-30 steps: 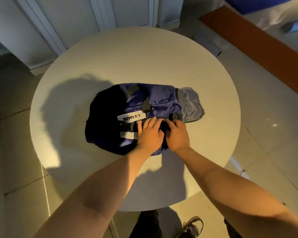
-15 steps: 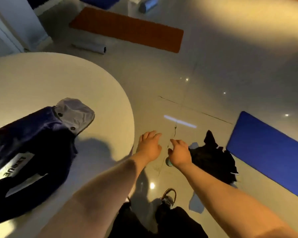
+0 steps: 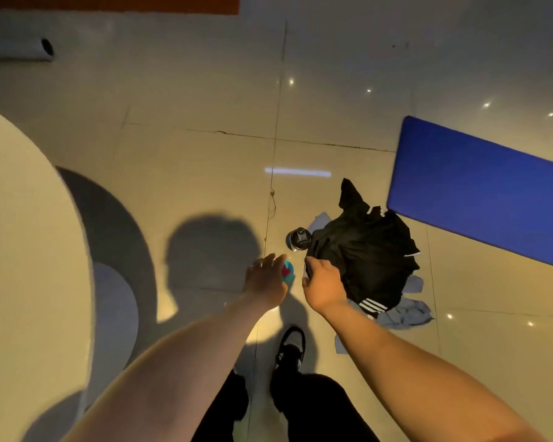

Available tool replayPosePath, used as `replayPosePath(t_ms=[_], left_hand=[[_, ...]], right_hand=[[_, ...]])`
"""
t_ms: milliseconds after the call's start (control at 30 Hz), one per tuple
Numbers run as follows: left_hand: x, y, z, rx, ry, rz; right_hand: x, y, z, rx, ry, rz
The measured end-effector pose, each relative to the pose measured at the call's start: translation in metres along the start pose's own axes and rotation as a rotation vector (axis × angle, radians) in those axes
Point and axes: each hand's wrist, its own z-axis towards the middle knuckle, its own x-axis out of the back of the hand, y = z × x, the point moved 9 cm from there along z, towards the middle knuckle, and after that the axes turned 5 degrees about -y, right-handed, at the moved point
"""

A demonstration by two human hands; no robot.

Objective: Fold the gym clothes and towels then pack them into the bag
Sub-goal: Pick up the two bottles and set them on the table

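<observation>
A crumpled pile of black gym clothes (image 3: 367, 256) with white stripes lies on the tiled floor, on top of a grey towel (image 3: 406, 314). Both my arms reach out and down toward it. My left hand (image 3: 265, 282) has straight, spread fingers and holds nothing; a small teal and red object (image 3: 287, 273) shows on the floor just past its fingertips. My right hand (image 3: 321, 282) hangs with loosely curled fingers over the pile's left edge and holds nothing that I can see. The bag is out of view.
The round white table's edge (image 3: 29, 250) fills the left side. A steel bottle (image 3: 297, 240) stands beside the clothes. A blue mat (image 3: 479, 193) lies at the right, an orange mat (image 3: 109, 3) and a grey roll (image 3: 16, 49) farther off. My shoe (image 3: 291, 346) is below.
My hands left the blue bag on the table. The view swung right and down to the floor, and both hands now reach toward the clothes pile.
</observation>
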Motion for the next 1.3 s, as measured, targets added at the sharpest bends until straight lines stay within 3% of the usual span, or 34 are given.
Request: replayPosePath(t_ms=[333,600,833,1000,1167,1300], left_hand=[[-0.144,-0.052,0.211,-0.023,-0.082,-0.004],[-0.192,-0.071,0.325,-0.062,-0.014,-0.110],[-0.209,-0.075,0.366,-0.137,0.033,-0.224],[-0.221,-0.072,0.361,-0.181,0.003,-0.257],[-0.235,-0.083,0.358,-0.161,0.011,-0.280],[-0.245,-0.092,0.353,-0.121,-0.054,-0.236]], right_hand=[[-0.131,0.098,0.186,-0.097,-0.004,0.104],[-0.178,0.153,0.290,-0.070,0.093,0.120],[-0.189,0.148,0.349,0.056,0.093,0.094],[-0.192,0.155,0.351,0.033,0.332,0.033],[-0.202,0.152,0.361,0.118,0.348,0.259],[-0.204,0.165,0.358,0.011,0.324,0.399]])
